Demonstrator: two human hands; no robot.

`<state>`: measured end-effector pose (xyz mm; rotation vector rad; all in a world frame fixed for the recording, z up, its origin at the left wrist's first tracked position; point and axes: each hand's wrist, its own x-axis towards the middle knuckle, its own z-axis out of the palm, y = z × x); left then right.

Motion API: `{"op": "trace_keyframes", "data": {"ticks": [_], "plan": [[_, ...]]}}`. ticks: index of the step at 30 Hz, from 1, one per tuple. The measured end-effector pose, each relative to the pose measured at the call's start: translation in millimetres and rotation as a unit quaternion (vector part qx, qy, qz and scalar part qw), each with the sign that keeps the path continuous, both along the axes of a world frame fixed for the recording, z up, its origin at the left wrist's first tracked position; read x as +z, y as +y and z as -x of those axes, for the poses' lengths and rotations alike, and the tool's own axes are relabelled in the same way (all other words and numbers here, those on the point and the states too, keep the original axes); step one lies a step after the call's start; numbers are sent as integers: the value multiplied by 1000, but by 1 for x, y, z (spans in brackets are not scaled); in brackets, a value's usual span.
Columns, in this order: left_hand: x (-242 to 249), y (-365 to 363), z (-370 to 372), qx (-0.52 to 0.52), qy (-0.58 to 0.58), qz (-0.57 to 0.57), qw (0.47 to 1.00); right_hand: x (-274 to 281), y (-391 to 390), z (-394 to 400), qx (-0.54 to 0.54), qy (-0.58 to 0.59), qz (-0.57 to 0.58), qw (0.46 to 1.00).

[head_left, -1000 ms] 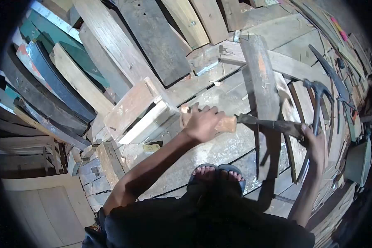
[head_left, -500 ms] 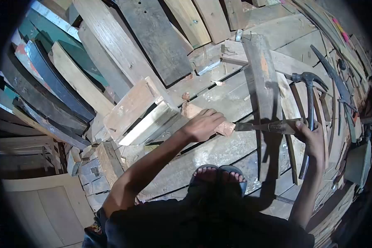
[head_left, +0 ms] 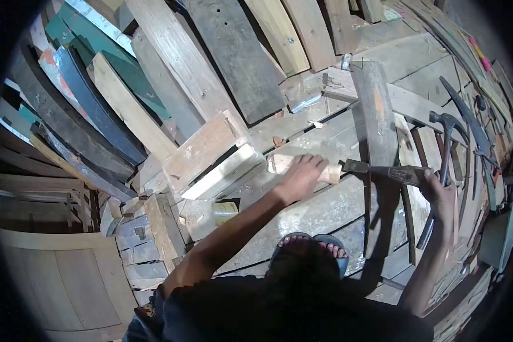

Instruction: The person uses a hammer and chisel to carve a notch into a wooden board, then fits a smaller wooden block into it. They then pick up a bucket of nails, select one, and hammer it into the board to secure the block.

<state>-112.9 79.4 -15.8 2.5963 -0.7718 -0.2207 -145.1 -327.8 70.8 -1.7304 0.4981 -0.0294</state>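
My left hand (head_left: 305,178) is closed over a small pale wooden block (head_left: 278,163), pressing it down on the plank surface. In my right hand (head_left: 439,192) is the handle end of a chisel (head_left: 399,173). The chisel lies roughly level, its dark blade pointing left at the right end of the block; the tip looks to be at the block's edge. A claw hammer (head_left: 446,134) lies under my right hand, its handle partly hidden by that hand. Left of the block stands a box-like wooden piece (head_left: 208,154).
Boards (head_left: 233,62) lean in a row at the back left. A grey plank (head_left: 376,108) lies beyond the chisel, and long strips and tools crowd the right. Wood chips (head_left: 278,141) dot the planks. My sandalled feet (head_left: 308,248) are just below the work.
The whole view has shifted, so things sit farther right and lower. The block has turned slightly under my left hand. The chisel's handle end has tipped lower in the picture.
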Motion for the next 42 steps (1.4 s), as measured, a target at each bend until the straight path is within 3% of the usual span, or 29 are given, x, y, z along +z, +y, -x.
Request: {"op": "trace_keyframes", "data": {"ticks": [3, 10, 16, 20, 24, 34, 38, 42], "plan": [[-5, -4, 6, -6, -9, -25, 1000, 0, -6, 0, 8, -11, -25, 1000], [-16, 28, -12, -49, 41, 61, 996, 18, -4, 13, -11, -27, -30, 999], [-27, 33, -6, -28, 4, 78, 997, 32, 27, 18, 13, 14, -91, 996], [-24, 33, -1, 51, -7, 90, 995, 17, 42, 17, 10, 18, -97, 995], [-30, 37, 0, 12, -86, -35, 996, 15, 43, 15, 41, 13, -63, 997], [-29, 34, 3, 16, -94, -29, 995, 4, 49, 7, 22, 9, -79, 997], [-28, 35, 3, 23, -96, -28, 995, -20, 49, 1, 67, 14, -76, 995], [-30, 36, 3, 29, -98, -18, 995, -9, 55, 2, 67, 2, -67, 995]]}}
